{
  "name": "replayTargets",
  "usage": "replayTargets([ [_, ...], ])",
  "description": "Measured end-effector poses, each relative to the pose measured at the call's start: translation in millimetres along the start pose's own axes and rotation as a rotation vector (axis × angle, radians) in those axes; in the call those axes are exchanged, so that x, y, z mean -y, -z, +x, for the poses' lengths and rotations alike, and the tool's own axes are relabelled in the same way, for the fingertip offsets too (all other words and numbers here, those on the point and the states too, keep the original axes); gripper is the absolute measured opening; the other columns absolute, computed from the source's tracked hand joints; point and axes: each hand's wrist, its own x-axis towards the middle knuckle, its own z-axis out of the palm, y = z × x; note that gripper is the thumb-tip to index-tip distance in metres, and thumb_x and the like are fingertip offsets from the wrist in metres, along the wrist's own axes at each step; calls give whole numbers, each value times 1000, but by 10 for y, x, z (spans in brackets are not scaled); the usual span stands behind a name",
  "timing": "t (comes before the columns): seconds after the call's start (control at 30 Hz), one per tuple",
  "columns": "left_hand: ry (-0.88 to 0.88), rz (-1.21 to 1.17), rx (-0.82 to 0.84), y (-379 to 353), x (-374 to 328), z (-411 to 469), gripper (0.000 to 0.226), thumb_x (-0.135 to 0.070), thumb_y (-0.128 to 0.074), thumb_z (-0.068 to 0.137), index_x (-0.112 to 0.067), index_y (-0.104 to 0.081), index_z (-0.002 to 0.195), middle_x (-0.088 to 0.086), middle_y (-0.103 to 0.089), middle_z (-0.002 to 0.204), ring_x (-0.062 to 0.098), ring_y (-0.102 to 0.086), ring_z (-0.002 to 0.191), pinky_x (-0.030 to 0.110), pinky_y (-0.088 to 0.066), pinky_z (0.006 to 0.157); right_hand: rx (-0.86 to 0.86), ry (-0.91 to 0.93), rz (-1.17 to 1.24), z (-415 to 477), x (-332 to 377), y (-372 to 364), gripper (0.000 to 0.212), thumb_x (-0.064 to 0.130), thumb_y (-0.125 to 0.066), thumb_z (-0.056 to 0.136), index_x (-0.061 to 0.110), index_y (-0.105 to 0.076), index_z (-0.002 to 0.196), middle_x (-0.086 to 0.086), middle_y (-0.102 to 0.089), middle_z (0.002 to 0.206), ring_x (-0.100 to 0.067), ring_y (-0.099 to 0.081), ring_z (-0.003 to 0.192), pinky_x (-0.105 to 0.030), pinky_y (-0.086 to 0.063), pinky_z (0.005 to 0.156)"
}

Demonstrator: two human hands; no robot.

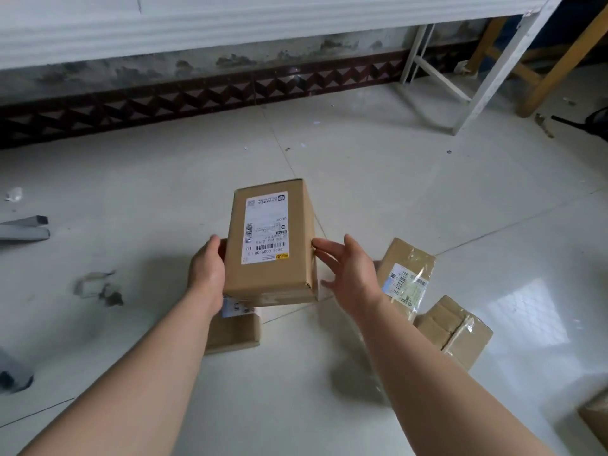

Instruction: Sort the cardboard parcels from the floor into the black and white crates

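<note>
Brown rectangular cardboard parcel with a white shipping label [273, 245] is at frame centre, label side up, lifted above the pale glossy tiled floor [164, 179]. Left hand [205, 268] grips its left long edge, thumb on top, other fingers hidden beneath. Right hand [348, 268] is spread wide, fingers straight, tips touching the parcel's right edge, holding nothing. Second brown cardboard parcel [233, 334] lies on the floor at lower centre, partly hidden by the held one and the left wrist. Taped brown parcel with a white-and-green label [406, 274] lies just right of the right hand; another taped brown box [455, 330] lies near its lower right corner, contact unclear. Corner of a further cardboard box [597, 419] is cut off by the lower right frame edge. Open floor across mid frame up to the dark zigzag-patterned skirting [197, 97]. White metal table frame [487, 77] and wooden legs [559, 60] upper right. Grey tubes [24, 230] at left edge.
</note>
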Motion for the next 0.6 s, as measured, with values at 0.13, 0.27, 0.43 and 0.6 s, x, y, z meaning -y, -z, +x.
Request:
replayTargets([
  [0.13, -120, 119, -174, 451, -124, 53, 37, -44, -43, 98, -17, -64, 85, 7, -69, 85, 27, -63, 78, 36, -49, 73, 82, -95, -19, -36, -142, -441, 53, 36, -28, 103, 5, -71, 102, -6, -70, 118, -18, -63, 113, -56, -36, 106],
  [0.27, -77, 192, -228, 768, 159, 134, 24, -25, -49, 95, -9, -64, 86, 9, -65, 81, 24, -57, 76, 31, -41, 69, 87, -150, -181, 37, -477, -608, 47, 32, -31, 103, 7, -70, 94, -5, -71, 112, -18, -64, 105, -44, -38, 97],
  [0.43, 302, 143, -38, 981, 513, 204, 38, -50, -45, 94, -20, -66, 99, 7, -67, 95, 26, -58, 89, 37, -42, 80, 145, -241, -368, 226, -851, -491, 58, 59, -42, 91, 20, -54, 133, -7, -60, 127, -21, -56, 117, -41, -38, 103],
  [0.6, 363, 61, 180, 980, 506, 192, 48, -58, -43, 90, -23, -73, 105, 5, -73, 110, 31, -65, 106, 45, -49, 92, 415, -322, -420, 268, -1028, -531, 60, 72, -36, 84, 37, -64, 124, 1, -70, 119, -13, -56, 92, -33, -35, 77],
])
